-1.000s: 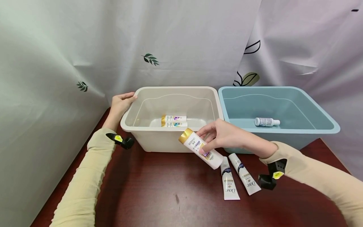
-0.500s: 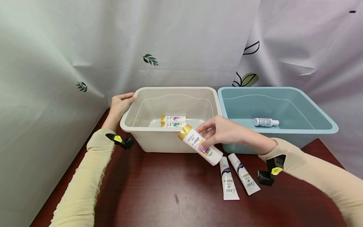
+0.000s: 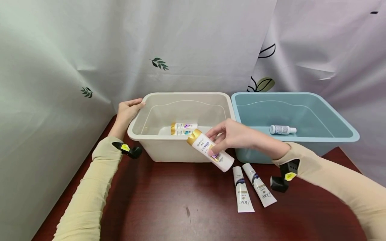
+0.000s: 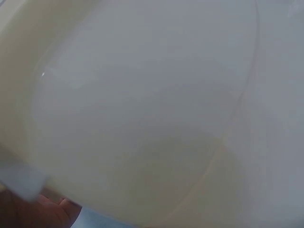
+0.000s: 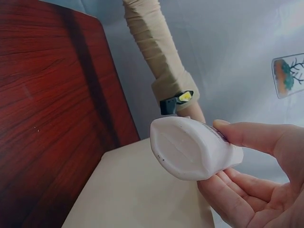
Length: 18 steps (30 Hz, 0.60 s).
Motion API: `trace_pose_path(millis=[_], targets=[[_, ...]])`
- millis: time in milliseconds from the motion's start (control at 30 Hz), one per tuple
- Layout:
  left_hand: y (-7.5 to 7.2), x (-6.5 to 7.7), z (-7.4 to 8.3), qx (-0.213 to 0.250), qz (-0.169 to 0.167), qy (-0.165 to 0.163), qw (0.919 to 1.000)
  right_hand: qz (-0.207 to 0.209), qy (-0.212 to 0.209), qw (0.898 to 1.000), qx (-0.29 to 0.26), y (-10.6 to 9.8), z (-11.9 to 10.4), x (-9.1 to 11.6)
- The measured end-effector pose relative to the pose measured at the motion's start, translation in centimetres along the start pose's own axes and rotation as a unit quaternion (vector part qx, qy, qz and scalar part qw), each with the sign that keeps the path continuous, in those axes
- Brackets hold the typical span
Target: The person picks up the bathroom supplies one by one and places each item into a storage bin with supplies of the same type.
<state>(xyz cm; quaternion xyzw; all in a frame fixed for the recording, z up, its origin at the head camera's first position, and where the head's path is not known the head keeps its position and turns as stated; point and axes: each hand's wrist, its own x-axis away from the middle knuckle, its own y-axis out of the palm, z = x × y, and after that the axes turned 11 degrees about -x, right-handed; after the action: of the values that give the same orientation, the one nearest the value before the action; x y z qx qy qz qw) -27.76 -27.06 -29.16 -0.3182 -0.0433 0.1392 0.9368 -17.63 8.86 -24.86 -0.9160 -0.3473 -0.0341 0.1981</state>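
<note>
In the head view my right hand (image 3: 235,135) pinches a white bottle (image 3: 212,150) with a gold cap between thumb and fingers. The bottle is tilted, cap up to the left, in front of the beige bin (image 3: 172,147). Its flat white base faces the camera in the right wrist view, with my thumb (image 5: 247,135) on one side and fingers underneath. My left hand (image 3: 128,112) grips the left rim of the beige bin. Inside that bin lie two similar gold-capped bottles (image 3: 184,126), side by side. The pale bin wall (image 4: 142,95) fills most of the left wrist view.
A blue bin (image 3: 301,139) stands right against the beige one and holds a small white bottle (image 3: 281,130) on its side. Two white Dove tubes (image 3: 242,190) lie on the dark red table (image 3: 169,201) in front. A pale curtain (image 3: 193,40) hangs behind.
My right hand has risen slightly and shifted a little left with the bottle. My left hand stays on the bin rim.
</note>
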Motion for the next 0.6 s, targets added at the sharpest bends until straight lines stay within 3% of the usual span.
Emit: trace_pose_path(millis=[600], targets=[[-0.07, 0.01, -0.19, -0.002, -0.001, 0.015, 0.9999, 0.007, 0.016, 1.0, 0.005, -0.64, -0.88, -0.61]])
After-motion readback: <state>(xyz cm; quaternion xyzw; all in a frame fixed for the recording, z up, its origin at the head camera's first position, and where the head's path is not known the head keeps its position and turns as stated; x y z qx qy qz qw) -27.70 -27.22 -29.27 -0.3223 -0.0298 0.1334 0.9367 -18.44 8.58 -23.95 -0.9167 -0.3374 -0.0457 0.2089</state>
